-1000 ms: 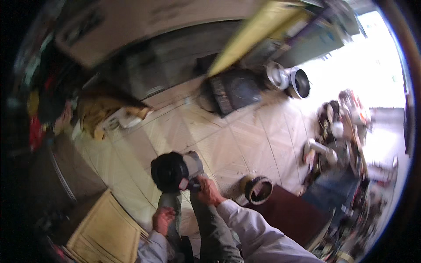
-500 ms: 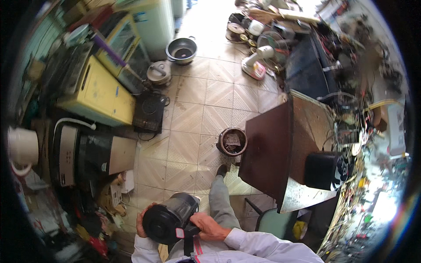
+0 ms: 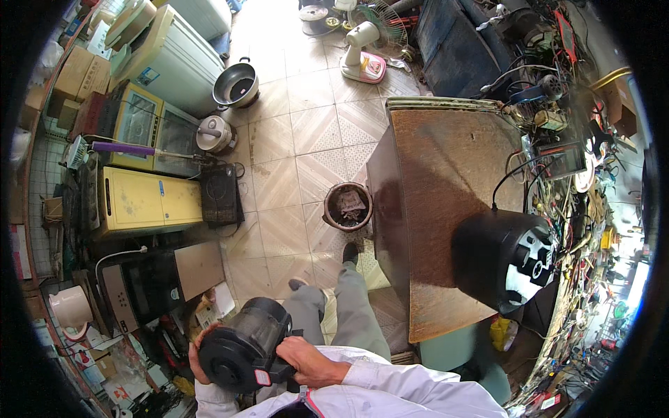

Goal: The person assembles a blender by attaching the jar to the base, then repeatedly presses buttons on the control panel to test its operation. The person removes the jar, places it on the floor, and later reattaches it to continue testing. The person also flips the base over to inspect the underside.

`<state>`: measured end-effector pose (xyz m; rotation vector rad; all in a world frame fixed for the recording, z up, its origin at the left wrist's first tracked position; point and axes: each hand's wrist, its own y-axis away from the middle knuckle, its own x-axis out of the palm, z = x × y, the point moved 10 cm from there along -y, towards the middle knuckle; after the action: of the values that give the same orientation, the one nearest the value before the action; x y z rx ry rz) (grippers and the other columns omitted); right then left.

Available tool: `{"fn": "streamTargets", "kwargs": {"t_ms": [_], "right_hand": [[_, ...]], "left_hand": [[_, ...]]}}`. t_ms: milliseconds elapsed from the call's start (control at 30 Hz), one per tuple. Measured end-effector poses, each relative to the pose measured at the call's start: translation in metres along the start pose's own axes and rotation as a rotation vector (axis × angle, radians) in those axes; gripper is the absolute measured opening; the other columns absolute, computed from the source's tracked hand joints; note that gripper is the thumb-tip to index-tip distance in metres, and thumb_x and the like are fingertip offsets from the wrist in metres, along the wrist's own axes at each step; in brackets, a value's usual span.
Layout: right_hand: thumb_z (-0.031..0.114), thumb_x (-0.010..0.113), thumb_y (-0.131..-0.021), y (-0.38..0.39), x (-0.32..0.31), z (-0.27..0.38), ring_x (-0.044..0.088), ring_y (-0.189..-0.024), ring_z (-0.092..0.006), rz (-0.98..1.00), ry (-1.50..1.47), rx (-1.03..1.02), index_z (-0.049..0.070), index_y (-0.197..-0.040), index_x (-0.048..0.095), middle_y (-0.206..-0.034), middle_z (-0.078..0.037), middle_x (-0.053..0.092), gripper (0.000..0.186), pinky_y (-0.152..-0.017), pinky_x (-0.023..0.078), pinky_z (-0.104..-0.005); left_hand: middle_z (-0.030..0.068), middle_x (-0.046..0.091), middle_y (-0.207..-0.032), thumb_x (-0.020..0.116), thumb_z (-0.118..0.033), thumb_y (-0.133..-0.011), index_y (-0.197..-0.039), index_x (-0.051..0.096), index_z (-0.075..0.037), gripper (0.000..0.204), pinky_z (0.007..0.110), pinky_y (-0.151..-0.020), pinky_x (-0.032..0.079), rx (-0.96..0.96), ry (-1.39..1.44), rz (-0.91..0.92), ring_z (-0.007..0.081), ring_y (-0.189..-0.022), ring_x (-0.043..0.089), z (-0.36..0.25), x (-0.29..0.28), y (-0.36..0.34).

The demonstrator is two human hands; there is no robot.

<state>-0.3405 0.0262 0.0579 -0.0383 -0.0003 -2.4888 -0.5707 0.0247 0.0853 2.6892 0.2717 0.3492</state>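
In the lower middle I hold a black jug-like appliance [image 3: 233, 348] with a see-through, tinted body and a small pale label, lying tilted sideways above my legs. My left hand [image 3: 200, 355] is wrapped round its left end, fingers partly hidden behind it. My right hand [image 3: 313, 362] grips the black handle on its right side. Beyond it, my grey-trousered legs reach toward a brown pot [image 3: 348, 207] with dark contents on the tiled floor, beside a worn wooden desk [image 3: 446, 153].
A black appliance [image 3: 488, 258] sits on the desk, beside dense wires and tools [image 3: 585, 230]. Along the left are a yellow cabinet [image 3: 146, 198], an induction cooker [image 3: 219, 195], a rice cooker [image 3: 214, 134] and a steel pot [image 3: 235, 85]. A white fan [image 3: 361, 49] stands at the back.
A second ago my left hand was apart from the jug; now it holds it. My view has swung round to face along the room, and the jug has shifted left.
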Motion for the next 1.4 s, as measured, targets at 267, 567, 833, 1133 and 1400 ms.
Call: {"fn": "streamTargets", "kwargs": {"t_ms": [267,567,833,1133,1400], "right_hand": [[0.000,0.067,-0.062,-0.013,-0.059,-0.004,0.055,-0.100,-0.0434,-0.015,0.032,0.053,0.003,-0.095,0.052,-0.095,-0.019,0.055,0.036,-0.090,0.042,-0.0493],[0.006,0.069,-0.067,-0.028,-0.099,-0.014,0.055,-0.098,-0.0429,-0.165,0.029,0.104,0.004,-0.092,0.050,-0.093,-0.019,0.054,0.032,-0.090,0.042,-0.0490],[0.006,0.071,-0.073,-0.036,-0.108,-0.032,0.055,-0.102,-0.0450,-0.224,-0.014,0.156,0.004,-0.098,0.053,-0.097,-0.019,0.056,0.031,-0.093,0.043,-0.0501],[0.007,0.072,-0.075,-0.044,-0.124,-0.037,0.057,-0.106,-0.0453,-0.236,0.002,0.209,0.003,-0.100,0.054,-0.098,-0.020,0.057,0.031,-0.099,0.043,-0.0514],[0.008,0.073,-0.077,-0.049,-0.137,-0.040,0.057,-0.106,-0.0453,-0.241,0.015,0.233,0.003,-0.102,0.055,-0.098,-0.020,0.058,0.031,-0.101,0.043,-0.0511]], "left_hand": [[0.0217,0.060,-0.150,0.037,-0.062,-0.109,-0.149,0.055,0.005,0.080,0.050,-0.117,0.047,-0.068,-0.010,0.045,0.0334,-0.134,0.062,0.003,0.049,-0.052],[0.0228,0.057,-0.154,0.036,-0.064,-0.109,-0.148,0.057,0.006,0.082,0.050,-0.121,0.042,-0.123,-0.070,0.145,0.0338,-0.141,0.056,0.014,0.068,-0.114],[0.0228,0.059,-0.152,0.033,-0.061,-0.111,-0.145,0.060,0.002,0.077,0.051,-0.123,0.039,-0.234,-0.117,0.170,0.0353,-0.144,0.053,0.012,0.090,-0.152],[0.0239,0.055,-0.157,0.038,-0.069,-0.107,-0.150,0.053,0.009,0.090,0.047,-0.122,0.042,-0.260,-0.238,0.232,0.0328,-0.143,0.055,0.008,0.103,-0.178],[0.0242,0.056,-0.154,0.039,-0.070,-0.106,-0.151,0.051,0.010,0.093,0.046,-0.118,0.046,-0.279,-0.263,0.183,0.0327,-0.137,0.059,0.012,0.103,-0.190]]}}
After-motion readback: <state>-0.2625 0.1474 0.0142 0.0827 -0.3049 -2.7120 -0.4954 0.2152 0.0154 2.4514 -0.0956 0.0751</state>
